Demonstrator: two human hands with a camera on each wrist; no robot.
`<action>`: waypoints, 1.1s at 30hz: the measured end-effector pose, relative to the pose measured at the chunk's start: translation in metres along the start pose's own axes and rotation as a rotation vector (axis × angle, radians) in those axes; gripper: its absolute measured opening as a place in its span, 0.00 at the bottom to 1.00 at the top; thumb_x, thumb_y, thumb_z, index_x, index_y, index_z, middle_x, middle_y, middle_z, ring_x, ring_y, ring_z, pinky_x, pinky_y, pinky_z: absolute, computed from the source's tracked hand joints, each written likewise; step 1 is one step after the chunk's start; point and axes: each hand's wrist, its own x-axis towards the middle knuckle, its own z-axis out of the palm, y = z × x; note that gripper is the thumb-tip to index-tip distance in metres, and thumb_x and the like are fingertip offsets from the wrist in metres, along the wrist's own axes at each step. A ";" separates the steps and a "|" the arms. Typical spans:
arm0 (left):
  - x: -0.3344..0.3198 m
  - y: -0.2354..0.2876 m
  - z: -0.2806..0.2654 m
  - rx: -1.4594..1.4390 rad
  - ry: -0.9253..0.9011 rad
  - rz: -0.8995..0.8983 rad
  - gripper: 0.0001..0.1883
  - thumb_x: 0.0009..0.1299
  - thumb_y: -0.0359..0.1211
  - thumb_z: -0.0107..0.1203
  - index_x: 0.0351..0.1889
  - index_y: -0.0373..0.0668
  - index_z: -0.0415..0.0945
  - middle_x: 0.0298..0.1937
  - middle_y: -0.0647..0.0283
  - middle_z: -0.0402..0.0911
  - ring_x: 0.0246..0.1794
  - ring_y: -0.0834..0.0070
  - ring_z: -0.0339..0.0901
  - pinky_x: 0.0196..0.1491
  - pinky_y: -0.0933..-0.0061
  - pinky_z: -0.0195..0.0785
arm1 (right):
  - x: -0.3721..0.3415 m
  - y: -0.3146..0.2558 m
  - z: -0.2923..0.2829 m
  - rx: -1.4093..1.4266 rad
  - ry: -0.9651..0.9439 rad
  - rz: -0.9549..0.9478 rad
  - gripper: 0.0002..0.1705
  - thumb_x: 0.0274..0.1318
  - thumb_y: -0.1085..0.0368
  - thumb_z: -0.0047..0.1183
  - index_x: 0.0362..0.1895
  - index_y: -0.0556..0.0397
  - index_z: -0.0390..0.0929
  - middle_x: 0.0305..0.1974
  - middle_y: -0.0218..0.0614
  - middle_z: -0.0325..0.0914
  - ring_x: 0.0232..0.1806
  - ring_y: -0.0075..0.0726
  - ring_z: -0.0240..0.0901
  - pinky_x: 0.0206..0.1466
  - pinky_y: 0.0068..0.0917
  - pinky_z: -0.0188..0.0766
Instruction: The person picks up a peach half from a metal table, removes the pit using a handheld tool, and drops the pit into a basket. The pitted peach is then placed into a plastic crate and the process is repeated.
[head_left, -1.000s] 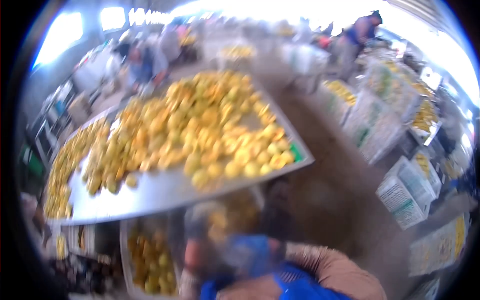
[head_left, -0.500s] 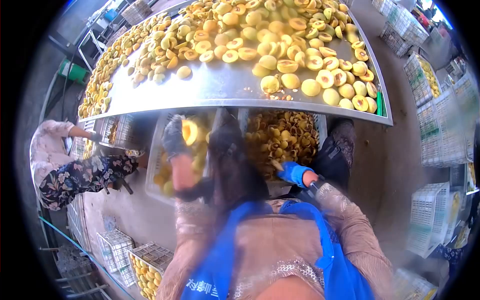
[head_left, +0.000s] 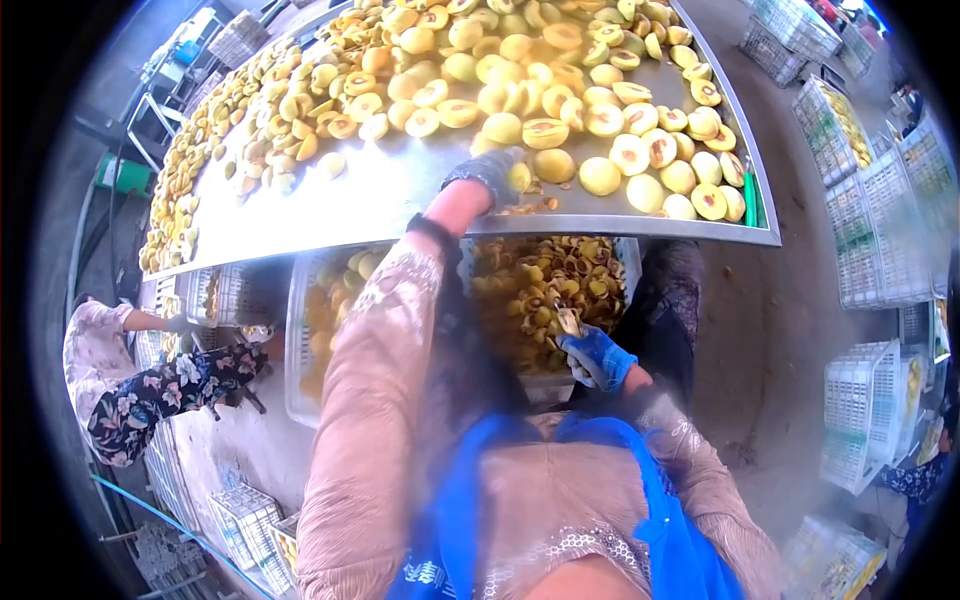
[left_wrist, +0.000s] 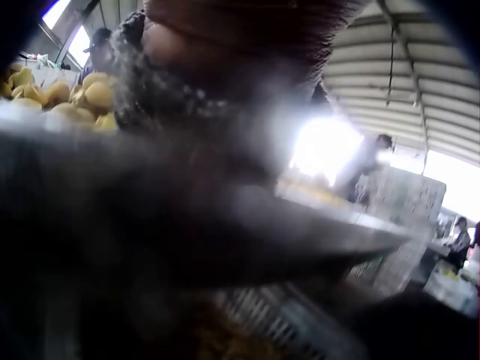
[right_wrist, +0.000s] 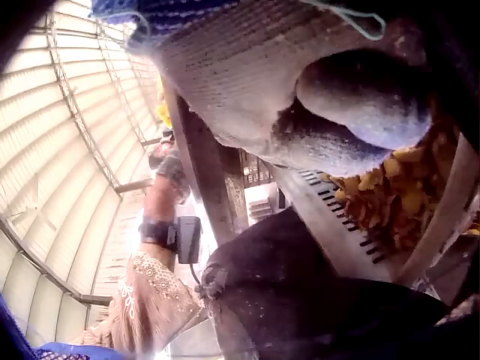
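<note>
My left hand (head_left: 482, 178), in a dark grey glove, reaches onto the metal table (head_left: 330, 215). Its fingers curve round a yellow peach (head_left: 519, 177) close to the front edge. Blurred glove and wrist fill much of the left wrist view. Low in front of my body, my right hand (head_left: 598, 358) wears a blue-and-white knit glove and grips a small light-coloured tool (head_left: 568, 321). That hand is beside a crate of peach scraps (head_left: 545, 285). In the right wrist view the curled, pale glove fingers (right_wrist: 360, 105) show, and the tool is hidden.
Halved peaches (head_left: 460, 70) are heaped over the table's far side. A green-handled object (head_left: 750, 198) lies at its right corner. Another crate (head_left: 300, 345) with peaches stands under the left edge. A seated person (head_left: 130, 385) works at left; stacked white crates (head_left: 880, 230) line the right.
The view has tipped down from the room to the table. My left hand has gone from above the left crate, where it held a peach half, up onto the table. The right hand stays low.
</note>
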 end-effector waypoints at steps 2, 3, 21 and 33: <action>0.011 0.001 -0.004 -0.002 -0.001 -0.091 0.35 0.51 0.44 0.63 0.58 0.45 0.67 0.50 0.50 0.75 0.52 0.56 0.72 0.54 0.65 0.65 | -0.002 0.007 -0.002 -0.329 0.052 -0.241 0.12 0.51 0.63 0.50 0.42 0.47 0.71 0.23 0.25 0.67 0.23 0.26 0.67 0.25 0.25 0.61; 0.011 -0.002 -0.005 0.001 -0.004 -0.139 0.35 0.51 0.44 0.64 0.57 0.44 0.67 0.48 0.51 0.77 0.49 0.56 0.74 0.53 0.64 0.66 | -0.005 0.008 0.000 -0.456 0.083 -0.390 0.10 0.52 0.62 0.50 0.41 0.46 0.70 0.21 0.25 0.66 0.20 0.24 0.64 0.21 0.24 0.58; -0.151 0.061 0.003 -2.139 0.459 -0.199 0.25 0.64 0.53 0.53 0.45 0.42 0.72 0.36 0.60 0.77 0.32 0.72 0.77 0.28 0.74 0.74 | -0.065 -0.087 0.119 -0.584 0.013 -0.917 0.10 0.60 0.60 0.47 0.37 0.50 0.62 0.15 0.25 0.60 0.07 0.17 0.52 0.08 0.17 0.49; -0.163 0.076 0.050 -1.596 0.728 0.077 0.17 0.66 0.37 0.52 0.49 0.37 0.70 0.40 0.58 0.78 0.40 0.68 0.76 0.43 0.71 0.71 | -0.085 -0.088 0.149 -0.312 0.110 -0.602 0.08 0.60 0.63 0.45 0.40 0.50 0.63 0.16 0.24 0.60 0.09 0.18 0.54 0.10 0.17 0.52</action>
